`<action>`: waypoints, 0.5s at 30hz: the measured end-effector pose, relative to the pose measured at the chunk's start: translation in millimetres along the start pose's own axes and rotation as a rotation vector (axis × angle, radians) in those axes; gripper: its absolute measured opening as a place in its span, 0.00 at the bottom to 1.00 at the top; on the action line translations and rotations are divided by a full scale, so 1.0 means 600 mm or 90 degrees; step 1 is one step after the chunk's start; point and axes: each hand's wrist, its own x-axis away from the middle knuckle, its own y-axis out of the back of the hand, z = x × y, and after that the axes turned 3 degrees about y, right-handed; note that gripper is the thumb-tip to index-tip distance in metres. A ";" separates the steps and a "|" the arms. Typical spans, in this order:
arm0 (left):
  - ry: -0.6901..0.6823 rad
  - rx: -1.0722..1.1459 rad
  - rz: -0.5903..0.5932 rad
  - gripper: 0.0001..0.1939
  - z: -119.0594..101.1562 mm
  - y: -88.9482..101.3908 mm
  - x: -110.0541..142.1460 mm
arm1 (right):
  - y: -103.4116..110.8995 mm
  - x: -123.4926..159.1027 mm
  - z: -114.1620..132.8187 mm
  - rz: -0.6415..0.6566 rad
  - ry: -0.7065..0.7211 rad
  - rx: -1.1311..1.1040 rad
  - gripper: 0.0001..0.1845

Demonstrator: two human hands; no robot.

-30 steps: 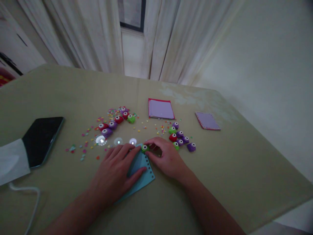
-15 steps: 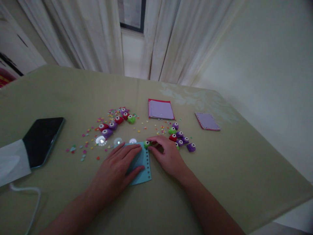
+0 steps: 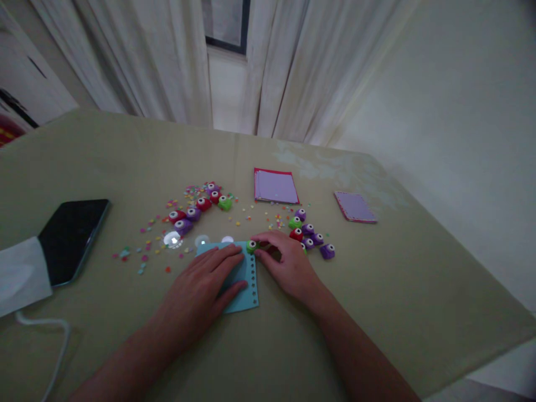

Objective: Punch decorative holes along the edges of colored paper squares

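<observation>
The right hand (image 3: 293, 269) pinches the green punch (image 3: 252, 246) over the far-right corner of the blue paper (image 3: 245, 301), left hand (image 3: 204, 286) flat atop it.

Legible text, labels, brands, numbers and signs: none. Without readable characters in head view: flat black rectangular device with rounded corners (image 3: 77, 237); light-blue rectangular paper sheet with punched edge (image 3: 243, 301); square stack of lilac and red paper sheets (image 3: 276, 187); small rounded green piece with black-and-white eye motif (image 3: 251, 246).
</observation>
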 end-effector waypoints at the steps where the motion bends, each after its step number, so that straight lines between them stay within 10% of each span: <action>1: 0.001 -0.001 -0.003 0.22 0.000 -0.001 0.000 | 0.000 0.000 0.000 0.000 0.000 -0.002 0.14; 15: -0.006 0.015 -0.007 0.21 -0.004 -0.001 -0.005 | -0.006 -0.009 -0.005 -0.076 -0.160 -0.096 0.11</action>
